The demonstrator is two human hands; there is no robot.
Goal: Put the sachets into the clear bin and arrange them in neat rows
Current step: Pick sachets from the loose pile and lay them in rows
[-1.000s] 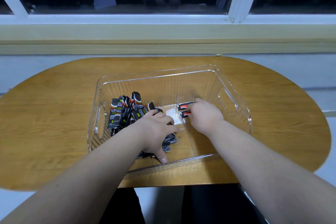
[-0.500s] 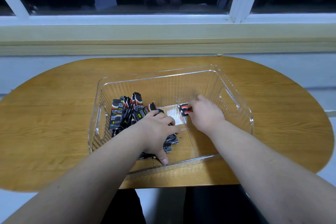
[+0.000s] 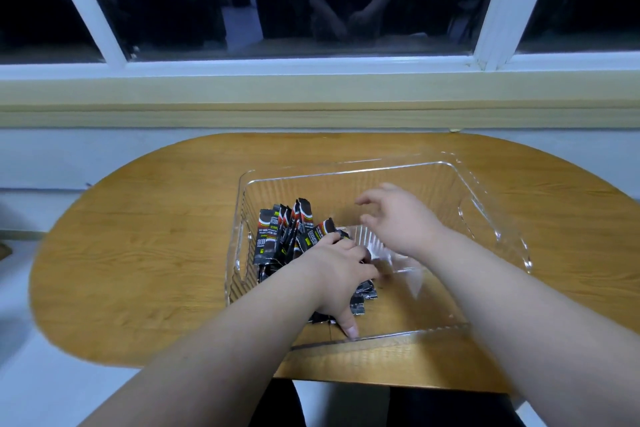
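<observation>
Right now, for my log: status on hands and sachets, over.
Left hand holds sachets, bunched left in clear bin. Right hand open, empty, over bin. Nothing in the way.

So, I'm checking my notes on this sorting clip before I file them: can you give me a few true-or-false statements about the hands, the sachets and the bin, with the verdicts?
1. The sachets lie in the left part of the clear bin. True.
2. The right hand holds a sachet. False: its fingers are spread above the bin floor and hold nothing.
3. The left hand lies on the sachets, fingers curled over them. True.
4. The clear bin stands on the floor. False: it stands on the wooden table.
</observation>
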